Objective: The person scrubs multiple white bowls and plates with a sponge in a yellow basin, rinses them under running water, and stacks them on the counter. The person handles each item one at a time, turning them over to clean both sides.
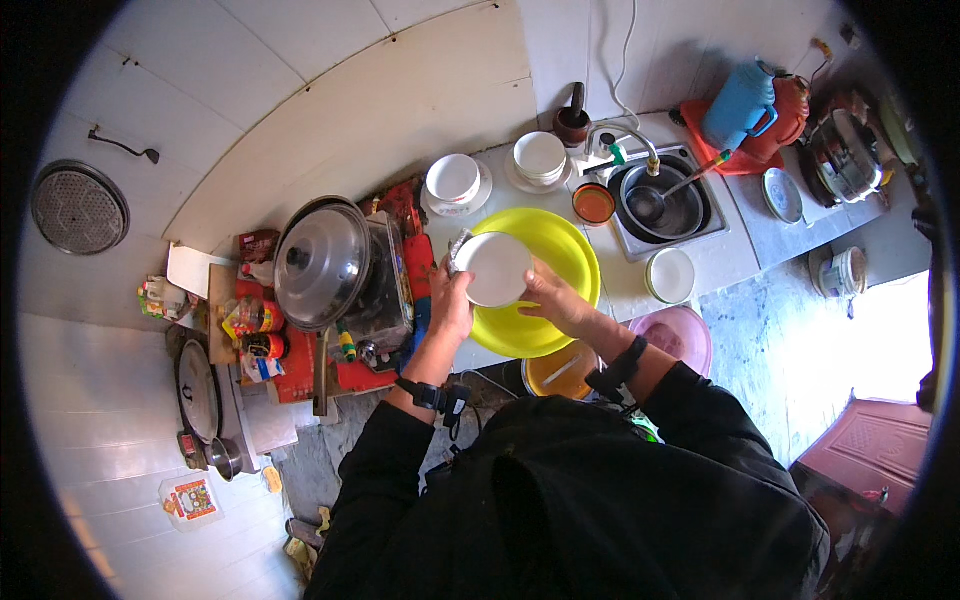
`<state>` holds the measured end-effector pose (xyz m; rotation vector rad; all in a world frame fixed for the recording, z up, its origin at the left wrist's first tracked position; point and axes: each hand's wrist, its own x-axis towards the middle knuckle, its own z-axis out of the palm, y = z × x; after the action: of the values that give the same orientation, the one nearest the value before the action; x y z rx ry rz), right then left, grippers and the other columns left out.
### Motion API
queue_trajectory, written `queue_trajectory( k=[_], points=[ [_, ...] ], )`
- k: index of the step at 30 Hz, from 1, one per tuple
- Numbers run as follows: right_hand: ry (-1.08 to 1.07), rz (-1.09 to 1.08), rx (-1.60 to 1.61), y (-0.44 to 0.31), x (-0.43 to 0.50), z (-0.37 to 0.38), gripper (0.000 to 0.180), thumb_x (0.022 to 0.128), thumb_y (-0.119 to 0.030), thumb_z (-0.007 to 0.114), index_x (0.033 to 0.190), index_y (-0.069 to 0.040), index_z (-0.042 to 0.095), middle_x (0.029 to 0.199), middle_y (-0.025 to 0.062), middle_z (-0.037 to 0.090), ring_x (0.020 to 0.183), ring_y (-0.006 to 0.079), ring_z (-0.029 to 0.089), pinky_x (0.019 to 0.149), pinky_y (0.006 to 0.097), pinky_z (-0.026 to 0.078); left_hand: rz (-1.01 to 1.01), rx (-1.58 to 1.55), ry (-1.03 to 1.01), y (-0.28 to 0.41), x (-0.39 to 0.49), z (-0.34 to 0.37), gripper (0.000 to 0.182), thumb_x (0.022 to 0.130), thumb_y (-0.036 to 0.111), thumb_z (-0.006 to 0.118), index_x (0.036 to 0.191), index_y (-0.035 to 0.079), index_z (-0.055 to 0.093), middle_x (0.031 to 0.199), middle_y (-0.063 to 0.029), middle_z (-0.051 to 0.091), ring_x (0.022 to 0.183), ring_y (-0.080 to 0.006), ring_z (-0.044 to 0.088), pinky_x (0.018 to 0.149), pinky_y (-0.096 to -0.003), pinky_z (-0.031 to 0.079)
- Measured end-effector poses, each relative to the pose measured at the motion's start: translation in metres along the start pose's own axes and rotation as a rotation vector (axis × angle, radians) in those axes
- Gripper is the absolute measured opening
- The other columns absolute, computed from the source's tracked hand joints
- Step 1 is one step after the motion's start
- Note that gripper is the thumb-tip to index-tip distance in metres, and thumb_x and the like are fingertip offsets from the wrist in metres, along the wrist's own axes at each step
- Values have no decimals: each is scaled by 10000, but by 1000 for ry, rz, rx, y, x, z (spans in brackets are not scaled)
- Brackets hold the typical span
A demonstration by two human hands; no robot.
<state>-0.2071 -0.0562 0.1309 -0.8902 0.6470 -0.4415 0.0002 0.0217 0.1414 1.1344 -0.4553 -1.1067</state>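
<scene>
Between my two hands is a white bowl (493, 270), held over a large yellow-green plastic basin (581, 259) on the counter. My left hand (448, 304) grips the bowl's left side, thumb on the rim. A crumpled silvery thing (460, 244), possibly a scouring pad, shows by its fingers. At the right side of the bowl, my right hand (559, 300) has its thumb at the rim and its fingers spread below. The bowl hides part of the basin. Behind the basin stand white bowls on a plate (453, 178) and another bowl stack (540, 156).
To the right, a sink (720, 217) holds a metal pot (701, 199) with a ladle. One white bowl (671, 275) stands near the counter's front edge. A lidded wok (324, 259) sits left, its handle jutting forward. Thermos jugs (739, 105) stand at the back right.
</scene>
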Motion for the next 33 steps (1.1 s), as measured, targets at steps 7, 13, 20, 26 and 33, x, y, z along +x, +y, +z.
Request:
queue_trajectory(
  k=[7,13,20,26,33],
  points=[
    [180,11,-36,4,14,-4,751,1010,-406,653,1629,-113,345,1531,171,521,1278,382,628,1048,578,529,-19,126,65,-2,-4,-7,488,1089,349,629,1472,60,542,1406,-113,625,1244,-225,635,1044,-415,552],
    [566,4,-1059,44,58,-54,840,942,-414,732,1642,-159,343,1399,264,593,1179,478,663,1003,546,552,-137,156,220,17,-20,-30,487,1105,398,581,1461,66,557,1429,-113,618,1288,-260,631,986,-436,603],
    [670,72,-1395,71,78,-69,879,919,-503,763,1631,-187,357,1404,276,544,1183,440,660,993,510,577,-230,169,205,32,-53,-45,474,1107,376,562,1483,87,563,1423,-99,645,1267,-258,659,983,-448,602],
    [457,425,-290,93,96,-86,750,925,-574,755,1439,-53,589,1176,230,702,1079,365,725,800,550,634,-273,124,137,23,-49,-63,487,1099,372,575,1498,93,556,1415,-90,657,1276,-262,657,1010,-453,578],
    [467,-12,-1097,62,67,-41,748,900,-525,775,1503,-145,549,1262,249,656,1141,413,686,953,497,575,-273,286,125,14,-38,-44,484,1078,359,630,1489,109,577,1400,-72,654,1266,-238,637,1030,-442,549]
  ],
)
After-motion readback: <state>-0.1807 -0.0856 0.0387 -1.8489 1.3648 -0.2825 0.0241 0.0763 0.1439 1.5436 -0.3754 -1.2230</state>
